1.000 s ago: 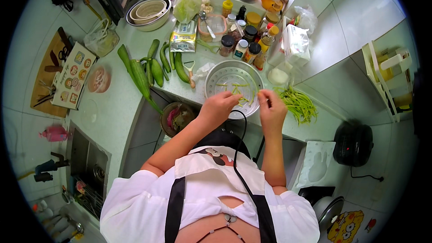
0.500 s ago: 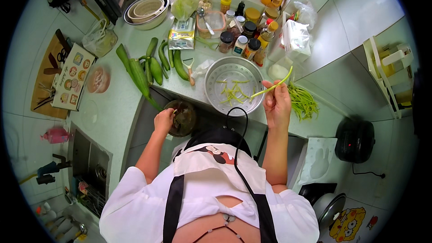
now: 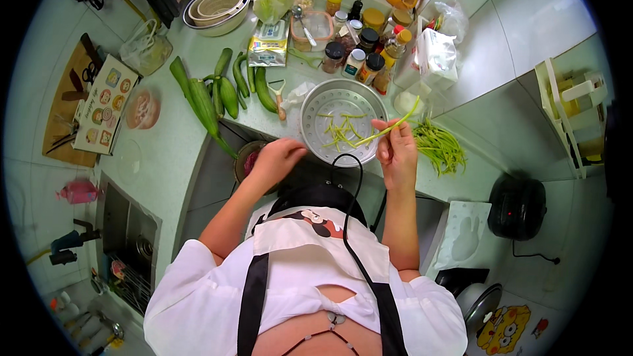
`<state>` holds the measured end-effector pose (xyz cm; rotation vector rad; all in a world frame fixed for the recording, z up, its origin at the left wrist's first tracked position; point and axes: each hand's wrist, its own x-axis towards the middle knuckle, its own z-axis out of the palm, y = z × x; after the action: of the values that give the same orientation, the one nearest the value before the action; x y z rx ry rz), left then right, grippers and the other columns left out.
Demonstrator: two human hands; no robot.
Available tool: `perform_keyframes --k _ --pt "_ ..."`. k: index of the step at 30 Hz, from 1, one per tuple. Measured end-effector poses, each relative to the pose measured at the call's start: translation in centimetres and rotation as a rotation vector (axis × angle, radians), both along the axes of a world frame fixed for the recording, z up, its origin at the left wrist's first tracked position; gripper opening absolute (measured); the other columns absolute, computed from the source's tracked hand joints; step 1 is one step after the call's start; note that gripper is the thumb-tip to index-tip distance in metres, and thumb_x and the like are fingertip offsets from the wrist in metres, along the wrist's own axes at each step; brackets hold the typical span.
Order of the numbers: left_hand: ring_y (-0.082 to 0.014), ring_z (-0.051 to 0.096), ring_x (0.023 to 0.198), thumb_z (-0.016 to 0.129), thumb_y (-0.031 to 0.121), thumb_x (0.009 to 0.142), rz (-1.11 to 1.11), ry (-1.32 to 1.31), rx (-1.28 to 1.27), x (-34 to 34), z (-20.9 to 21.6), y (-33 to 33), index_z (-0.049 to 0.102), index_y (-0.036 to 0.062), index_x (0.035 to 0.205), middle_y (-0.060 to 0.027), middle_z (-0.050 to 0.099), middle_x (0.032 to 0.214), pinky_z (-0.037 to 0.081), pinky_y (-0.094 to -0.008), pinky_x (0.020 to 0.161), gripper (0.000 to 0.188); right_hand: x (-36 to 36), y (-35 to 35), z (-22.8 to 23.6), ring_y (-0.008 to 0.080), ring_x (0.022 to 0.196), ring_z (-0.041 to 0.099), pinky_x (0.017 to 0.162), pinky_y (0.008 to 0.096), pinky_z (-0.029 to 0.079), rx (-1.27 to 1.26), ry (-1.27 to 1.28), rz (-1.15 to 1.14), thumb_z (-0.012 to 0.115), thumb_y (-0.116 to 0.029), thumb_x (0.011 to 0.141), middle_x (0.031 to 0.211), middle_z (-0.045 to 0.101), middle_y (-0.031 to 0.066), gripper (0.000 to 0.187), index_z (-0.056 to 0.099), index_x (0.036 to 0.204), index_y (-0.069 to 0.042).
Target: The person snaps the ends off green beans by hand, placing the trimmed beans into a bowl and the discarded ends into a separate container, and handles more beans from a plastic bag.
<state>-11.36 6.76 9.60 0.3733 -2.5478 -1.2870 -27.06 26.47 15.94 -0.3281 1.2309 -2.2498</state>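
Observation:
My right hand (image 3: pixel 397 151) pinches a long slender green bean (image 3: pixel 389 130) over the right rim of a round metal strainer pan (image 3: pixel 311 133). Short bean pieces (image 3: pixel 343 130) lie on the pan's perforated bottom. My left hand (image 3: pixel 280 160), back upward, is left of the pan near the counter edge. Its fingers are bent together and nothing shows sticking out of them. Partly behind that wrist is a round bin (image 3: pixel 241 163) with something reddish inside, below counter level. A heap of whole green beans (image 3: pixel 440 147) lies on the counter right of my right hand.
Left of the pan lie a loofah-like long green gourd (image 3: pixel 203 107), several green vegetables and a peeler (image 3: pixel 280 102). Spice jars (image 3: pixel 353 62) crowd behind the pan. A black cable (image 3: pixel 348 204) hangs before my apron. The sink (image 3: pixel 128 231) is at left, a black appliance (image 3: pixel 517 206) at right.
My left hand has risen from the bin and moved right toward the pan. My right hand has shifted slightly left and down, the bean still in its fingers.

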Motion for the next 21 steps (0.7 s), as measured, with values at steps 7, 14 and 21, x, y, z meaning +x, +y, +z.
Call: perform_keyframes --k 7,14,21 --pt "-0.0184 0.055 0.06 0.062 0.007 0.084 -0.144 0.263 0.139 -5.1 5.5 4.6 0.062 0.0035 0.1 -0.0088 0.056 0.074 0.044 -0.0294 0.056 0.017 1.1 -0.5 0.8 0.0027 0.051 0.039 0.046 0.0153 0.033 0.092 0.109 0.03 0.046 -0.016 0.096 0.101 0.063 0.0112 0.011 0.051 0.098 -0.007" --pt "-0.0219 0.058 0.061 0.06 0.007 0.084 -0.141 0.203 0.035 -5.6 5.0 4.8 0.062 0.0025 0.095 -0.0111 0.058 0.076 0.046 -0.0317 0.056 0.012 0.8 -0.2 1.3 0.0024 0.052 0.039 0.046 0.0169 0.031 0.235 0.276 -0.06 0.055 -0.017 0.092 0.09 0.063 0.0064 0.013 0.055 0.097 -0.005" --pt "-0.0261 0.062 0.07 0.058 0.011 0.085 0.119 0.215 0.18 -6.0 3.5 4.4 0.062 -0.0002 0.093 -0.0129 0.061 0.077 0.049 -0.0344 0.063 0.014 1.8 0.3 1.1 0.0086 0.059 0.053 0.051 0.0228 0.042 0.571 0.775 -0.192 0.065 -0.009 0.084 0.075 0.063 0.0047 0.008 0.064 0.088 -0.003"
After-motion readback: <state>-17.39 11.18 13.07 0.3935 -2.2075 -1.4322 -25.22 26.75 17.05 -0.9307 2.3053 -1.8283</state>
